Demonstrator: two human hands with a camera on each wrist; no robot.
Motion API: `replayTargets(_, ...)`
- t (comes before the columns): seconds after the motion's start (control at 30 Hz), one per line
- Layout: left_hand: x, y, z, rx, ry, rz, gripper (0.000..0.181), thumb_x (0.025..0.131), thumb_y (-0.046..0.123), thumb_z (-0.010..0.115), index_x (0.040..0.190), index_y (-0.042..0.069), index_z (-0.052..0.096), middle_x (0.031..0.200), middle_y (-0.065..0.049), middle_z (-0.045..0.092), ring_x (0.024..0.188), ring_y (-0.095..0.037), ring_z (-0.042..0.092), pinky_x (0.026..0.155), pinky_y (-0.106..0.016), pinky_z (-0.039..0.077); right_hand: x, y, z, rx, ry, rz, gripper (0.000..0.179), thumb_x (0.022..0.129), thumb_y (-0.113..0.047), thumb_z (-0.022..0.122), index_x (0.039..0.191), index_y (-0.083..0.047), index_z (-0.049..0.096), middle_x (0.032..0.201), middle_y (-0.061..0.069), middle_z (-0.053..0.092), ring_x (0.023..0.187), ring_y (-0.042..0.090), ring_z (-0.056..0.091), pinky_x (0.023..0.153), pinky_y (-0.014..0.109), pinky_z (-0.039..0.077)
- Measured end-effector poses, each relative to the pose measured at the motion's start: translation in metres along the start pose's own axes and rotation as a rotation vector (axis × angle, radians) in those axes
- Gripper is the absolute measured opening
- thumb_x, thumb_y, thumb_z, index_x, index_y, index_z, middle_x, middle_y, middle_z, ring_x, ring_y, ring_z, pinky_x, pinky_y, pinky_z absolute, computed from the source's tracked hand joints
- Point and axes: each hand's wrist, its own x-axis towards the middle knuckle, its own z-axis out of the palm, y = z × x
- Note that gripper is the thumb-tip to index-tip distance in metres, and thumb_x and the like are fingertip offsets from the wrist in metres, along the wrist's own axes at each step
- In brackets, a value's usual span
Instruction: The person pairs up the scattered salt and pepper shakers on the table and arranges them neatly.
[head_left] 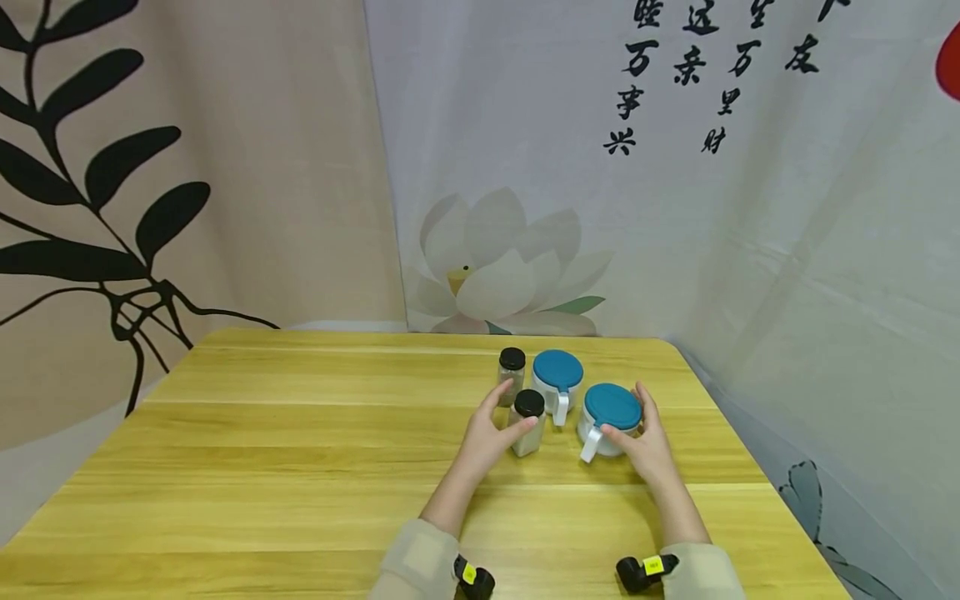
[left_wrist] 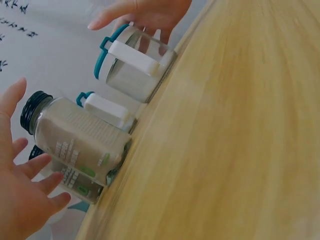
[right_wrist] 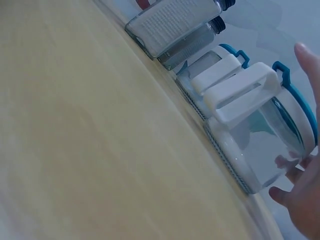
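Note:
My left hand (head_left: 483,435) is at the left of the front black-lidded spice jar (head_left: 527,435), its thumb and fingers spread; in the left wrist view the fingers (left_wrist: 34,167) stand apart from the glass. Behind it is a second black-lidded jar (head_left: 512,377). On the right, my right hand (head_left: 651,443) reaches around the side of the nearer clear jar with a blue lid (head_left: 612,406) and white handle. Its thumb extends near the lid and its fingers are loosely bent by the far side. Another blue-lidded jar (head_left: 558,368) stands behind, handle facing me.
All four containers stand upright, close together, toward the far right of the wooden table (head_left: 300,467). A printed cloth (head_left: 510,108) hangs behind the table's far edge. Each wrist carries a small black camera (head_left: 639,573).

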Motion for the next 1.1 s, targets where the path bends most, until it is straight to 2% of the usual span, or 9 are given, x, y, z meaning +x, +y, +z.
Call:
replayTargets(0.2,0.001,0.002,0.002,0.011,-0.021,-0.004,0.075,0.083,0.040,0.075,0.146,0.023,0.040,0.148,-0.009,0.038,0.136,-0.034,0.030,0.104,-0.059,0.026,-0.004,-0.012,0.001,0.062,-0.010,0.016,0.095,0.084,-0.005,0.072,0.152,-0.001,0.005,0.154,0.027,0.013,0.141,0.041,0.012,0.109,0.059,0.011)
replayTargets(0.33,0.003,0.003,0.004,0.022,-0.021,-0.005,0.074,0.082,0.040,0.075,0.146,0.023,0.041,0.146,-0.008,0.041,0.135,-0.032,0.033,0.106,-0.054,0.027,0.001,-0.001,0.002,0.052,0.005,0.020,0.098,0.084,-0.010,0.073,0.154,-0.007,0.005,0.155,0.022,0.014,0.142,0.037,0.013,0.111,0.056,0.012)
replayTargets(0.5,0.006,0.001,0.007,-0.005,-0.027,0.044,0.073,0.084,0.032,0.076,0.146,0.015,0.041,0.143,-0.010,0.045,0.131,-0.031,0.038,0.106,-0.054,0.028,0.005,0.015,0.004,0.043,0.022,0.008,0.101,0.082,-0.013,0.076,0.155,-0.013,0.006,0.156,0.018,0.016,0.140,0.037,0.017,0.110,0.055,0.013)
replayTargets(0.63,-0.003,0.022,0.005,-0.040,-0.056,0.056,0.070,0.086,0.021,0.074,0.145,0.005,0.039,0.143,-0.017,0.043,0.130,-0.036,0.038,0.105,-0.056,0.027,0.004,0.019,0.005,0.046,0.024,0.021,0.103,0.081,-0.015,0.078,0.155,-0.017,0.006,0.157,0.017,0.014,0.139,0.039,0.019,0.109,0.057,0.014)
replayTargets(0.77,-0.013,0.042,0.002,-0.044,-0.072,0.055,0.067,0.087,0.015,0.072,0.144,0.001,0.039,0.143,-0.020,0.042,0.130,-0.038,0.038,0.104,-0.054,0.030,0.004,0.018,0.005,0.039,0.028,0.040,0.105,0.080,-0.016,0.078,0.155,-0.020,0.006,0.157,0.016,0.011,0.139,0.040,0.019,0.109,0.059,0.014)
replayTargets(0.93,-0.013,0.042,0.004,-0.036,-0.077,0.054,0.064,0.087,0.015,0.072,0.143,0.004,0.041,0.144,-0.020,0.041,0.131,-0.038,0.037,0.103,-0.055,0.031,0.003,0.018,0.007,0.045,0.034,0.046,0.105,0.080,-0.016,0.079,0.155,-0.020,0.007,0.157,0.017,0.013,0.138,0.040,0.020,0.109,0.059,0.014)
replayTargets(1.1,-0.011,0.039,0.006,-0.071,-0.087,0.052,0.062,0.088,0.014,0.071,0.142,0.005,0.043,0.145,-0.022,0.039,0.132,-0.040,0.035,0.104,-0.058,0.029,0.003,0.018,0.008,0.070,0.041,0.038,0.105,0.079,-0.014,0.079,0.155,-0.018,0.006,0.155,0.022,0.015,0.138,0.042,0.020,0.108,0.059,0.014)
